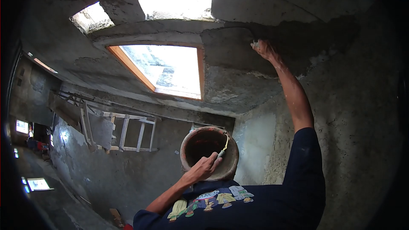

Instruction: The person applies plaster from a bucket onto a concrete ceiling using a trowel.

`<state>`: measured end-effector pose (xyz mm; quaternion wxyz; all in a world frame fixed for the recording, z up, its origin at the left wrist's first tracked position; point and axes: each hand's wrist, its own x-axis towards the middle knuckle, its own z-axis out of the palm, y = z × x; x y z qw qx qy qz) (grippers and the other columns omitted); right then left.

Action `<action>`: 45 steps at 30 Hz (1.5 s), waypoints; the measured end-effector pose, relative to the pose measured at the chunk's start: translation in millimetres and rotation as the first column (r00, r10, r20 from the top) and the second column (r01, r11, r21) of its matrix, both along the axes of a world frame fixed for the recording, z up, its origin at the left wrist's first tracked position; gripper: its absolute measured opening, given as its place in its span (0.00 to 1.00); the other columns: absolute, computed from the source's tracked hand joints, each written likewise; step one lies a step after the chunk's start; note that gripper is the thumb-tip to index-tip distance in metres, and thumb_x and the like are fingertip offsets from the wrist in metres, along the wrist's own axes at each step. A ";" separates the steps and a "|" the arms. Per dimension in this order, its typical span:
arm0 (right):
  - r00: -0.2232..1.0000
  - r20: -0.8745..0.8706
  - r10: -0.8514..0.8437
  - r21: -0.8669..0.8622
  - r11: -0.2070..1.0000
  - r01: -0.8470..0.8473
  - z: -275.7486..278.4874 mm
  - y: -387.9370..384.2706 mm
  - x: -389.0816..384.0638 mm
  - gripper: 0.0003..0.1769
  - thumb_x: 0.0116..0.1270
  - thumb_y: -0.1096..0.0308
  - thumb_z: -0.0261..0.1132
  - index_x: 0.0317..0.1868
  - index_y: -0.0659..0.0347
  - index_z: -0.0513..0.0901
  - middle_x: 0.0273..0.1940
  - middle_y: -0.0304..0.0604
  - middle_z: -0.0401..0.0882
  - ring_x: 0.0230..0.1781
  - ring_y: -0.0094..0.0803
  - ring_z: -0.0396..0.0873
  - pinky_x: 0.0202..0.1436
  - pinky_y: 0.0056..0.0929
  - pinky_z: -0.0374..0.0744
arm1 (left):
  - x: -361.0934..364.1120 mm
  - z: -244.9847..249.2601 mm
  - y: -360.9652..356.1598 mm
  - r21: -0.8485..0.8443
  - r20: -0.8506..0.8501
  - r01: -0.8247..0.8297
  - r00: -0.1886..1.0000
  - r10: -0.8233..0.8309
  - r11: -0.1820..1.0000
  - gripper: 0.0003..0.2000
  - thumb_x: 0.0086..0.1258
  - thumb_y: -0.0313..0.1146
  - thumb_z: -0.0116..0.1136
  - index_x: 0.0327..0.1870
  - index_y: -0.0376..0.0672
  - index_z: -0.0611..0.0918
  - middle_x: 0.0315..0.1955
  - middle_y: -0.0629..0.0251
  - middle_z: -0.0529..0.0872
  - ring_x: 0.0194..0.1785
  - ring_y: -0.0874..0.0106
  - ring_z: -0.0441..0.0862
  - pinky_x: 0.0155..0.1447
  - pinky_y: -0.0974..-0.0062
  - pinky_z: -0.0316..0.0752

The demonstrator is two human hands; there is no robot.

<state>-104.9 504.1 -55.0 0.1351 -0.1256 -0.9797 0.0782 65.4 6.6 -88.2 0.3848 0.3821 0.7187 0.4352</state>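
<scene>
My left hand [202, 169] is closed around the handle [223, 149] of a round, mortar-stained bucket [231, 168]. The handle is pale with a greenish grip and runs up to the rim's upper right. Dark inside, the bucket hangs close in front of my chest, its mouth facing up at me. High on the right, my right hand [265, 49] is raised to the grey plastered wall [238, 61], with fingers curled round a small pale thing [255, 44] I cannot make out. The wall around that hand is darker, as if wet.
A wood-framed window [201, 74] is set in the wall left of my right hand, with a bright rough-edged opening [175, 0] above it. Wooden frames [138, 134] stand on the floor at the left, near a leaning panel [101, 127].
</scene>
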 end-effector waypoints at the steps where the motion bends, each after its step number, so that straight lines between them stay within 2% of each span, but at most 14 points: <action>1: 1.000 0.021 -0.022 0.003 1.000 0.022 7.7 -1.2 0.2 0.31 0.67 0.43 0.58 0.32 0.71 0.78 0.27 0.63 0.78 0.32 0.59 0.80 0.33 0.48 0.75 | -0.5 -0.1 0.8 -0.018 0.011 -0.003 1.000 0.003 1.000 0.12 0.77 0.38 0.45 0.37 0.39 0.66 0.16 0.45 0.69 0.23 0.45 0.72 0.27 0.56 0.60; 5: 0.995 0.070 -0.072 -0.004 0.997 0.073 28.8 -8.5 1.9 0.32 0.67 0.42 0.57 0.32 0.71 0.79 0.28 0.63 0.78 0.33 0.59 0.80 0.34 0.48 0.75 | -1.5 -0.7 1.2 -0.014 0.029 -0.007 1.000 0.007 1.000 0.12 0.77 0.38 0.45 0.37 0.39 0.66 0.16 0.46 0.68 0.23 0.45 0.71 0.27 0.56 0.59; 11: 0.990 -0.015 -0.137 0.050 0.989 0.138 39.3 -8.5 19.9 0.33 0.66 0.40 0.57 0.32 0.71 0.80 0.28 0.65 0.78 0.34 0.60 0.80 0.35 0.48 0.76 | -2.0 -0.2 -0.4 -0.047 0.032 -0.007 0.999 0.009 0.999 0.12 0.77 0.38 0.46 0.36 0.39 0.66 0.16 0.46 0.69 0.23 0.45 0.71 0.27 0.56 0.59; 14: 0.985 0.018 -0.170 0.087 0.982 0.168 45.9 -8.4 34.0 0.31 0.65 0.43 0.59 0.30 0.70 0.81 0.28 0.64 0.78 0.34 0.61 0.79 0.33 0.49 0.77 | -2.5 0.9 -0.6 -0.001 0.024 -0.024 0.999 0.024 1.000 0.12 0.77 0.38 0.47 0.36 0.39 0.66 0.16 0.45 0.69 0.23 0.45 0.71 0.27 0.56 0.59; 16: 0.987 -0.070 -0.142 0.121 0.981 0.150 44.9 -8.4 48.3 0.30 0.66 0.45 0.59 0.29 0.70 0.80 0.26 0.63 0.78 0.31 0.60 0.79 0.29 0.47 0.76 | -3.3 0.8 -0.5 -0.017 0.039 -0.021 0.999 0.022 1.000 0.13 0.76 0.38 0.47 0.36 0.39 0.66 0.16 0.46 0.69 0.22 0.45 0.70 0.26 0.57 0.59; 20: 0.989 -0.094 -0.110 0.120 0.985 0.121 36.6 -3.0 75.1 0.28 0.67 0.47 0.59 0.28 0.69 0.79 0.25 0.62 0.78 0.28 0.58 0.80 0.25 0.45 0.76 | -5.8 0.9 0.0 -0.045 0.037 0.004 0.999 -0.002 0.999 0.13 0.77 0.40 0.45 0.38 0.38 0.66 0.17 0.43 0.71 0.24 0.43 0.72 0.27 0.54 0.61; 23: 0.992 -0.063 -0.114 0.062 0.991 0.117 18.5 3.6 83.1 0.28 0.67 0.44 0.58 0.32 0.67 0.80 0.27 0.60 0.80 0.31 0.58 0.80 0.29 0.48 0.77 | -7.3 -0.2 0.3 -0.036 0.054 -0.022 0.998 0.024 0.999 0.13 0.76 0.39 0.47 0.35 0.38 0.65 0.15 0.46 0.69 0.22 0.46 0.69 0.26 0.58 0.60; 25: 0.974 0.079 -0.211 0.172 0.966 0.195 20.0 -7.5 81.9 0.29 0.67 0.42 0.56 0.36 0.66 0.80 0.31 0.59 0.82 0.35 0.57 0.81 0.34 0.51 0.78 | -8.5 -1.0 1.0 -0.020 0.046 -0.020 0.999 0.020 1.000 0.13 0.76 0.39 0.47 0.35 0.38 0.66 0.15 0.46 0.69 0.22 0.46 0.70 0.25 0.58 0.60; 26: 0.963 0.130 -0.235 0.141 0.966 0.216 16.9 -9.8 76.9 0.29 0.67 0.41 0.55 0.38 0.64 0.81 0.34 0.59 0.82 0.38 0.57 0.81 0.38 0.52 0.78 | -9.0 -1.0 1.2 -0.023 0.045 -0.019 0.999 0.020 1.000 0.13 0.76 0.39 0.47 0.35 0.38 0.66 0.15 0.46 0.69 0.22 0.46 0.70 0.25 0.58 0.60; 30: 0.960 0.190 -0.207 0.186 0.967 0.172 19.5 -29.1 54.2 0.28 0.66 0.42 0.56 0.38 0.63 0.81 0.35 0.58 0.83 0.39 0.56 0.81 0.39 0.51 0.79 | -9.0 -2.3 1.7 -0.023 0.049 -0.024 0.998 0.025 0.999 0.13 0.76 0.39 0.47 0.36 0.39 0.66 0.16 0.46 0.69 0.23 0.45 0.70 0.26 0.57 0.60; 33: 0.966 0.171 -0.194 0.158 0.973 0.167 12.6 -28.1 33.5 0.28 0.65 0.41 0.57 0.38 0.63 0.81 0.36 0.58 0.83 0.39 0.57 0.81 0.40 0.50 0.79 | -10.6 0.9 3.4 -0.038 0.040 -0.025 0.999 0.027 0.999 0.13 0.76 0.39 0.47 0.36 0.39 0.66 0.17 0.44 0.70 0.24 0.44 0.72 0.27 0.55 0.61; 34: 0.987 0.077 -0.142 0.121 0.984 0.132 4.7 -18.4 29.1 0.28 0.64 0.43 0.59 0.36 0.65 0.80 0.33 0.60 0.81 0.37 0.59 0.80 0.36 0.50 0.78 | -10.4 2.4 3.6 -0.051 0.044 -0.024 0.999 0.026 0.998 0.13 0.76 0.40 0.46 0.37 0.38 0.67 0.18 0.42 0.71 0.25 0.43 0.73 0.28 0.54 0.61; 37: 0.997 -0.019 -0.076 0.032 0.997 0.076 -0.5 12.7 25.3 0.27 0.64 0.44 0.60 0.38 0.66 0.81 0.33 0.60 0.81 0.37 0.59 0.79 0.37 0.49 0.78 | -9.7 -3.1 1.0 -0.045 0.020 -0.034 0.999 0.035 0.998 0.12 0.76 0.39 0.47 0.37 0.39 0.67 0.18 0.42 0.71 0.26 0.43 0.73 0.27 0.53 0.61; 45: 0.982 0.041 -0.185 0.146 0.973 0.177 27.4 21.9 84.1 0.27 0.64 0.44 0.60 0.40 0.65 0.81 0.37 0.59 0.81 0.40 0.59 0.79 0.41 0.48 0.77 | -12.3 -0.1 -2.9 -0.017 0.043 -0.055 0.998 0.055 0.998 0.12 0.76 0.39 0.48 0.36 0.39 0.67 0.17 0.44 0.71 0.26 0.43 0.72 0.28 0.54 0.60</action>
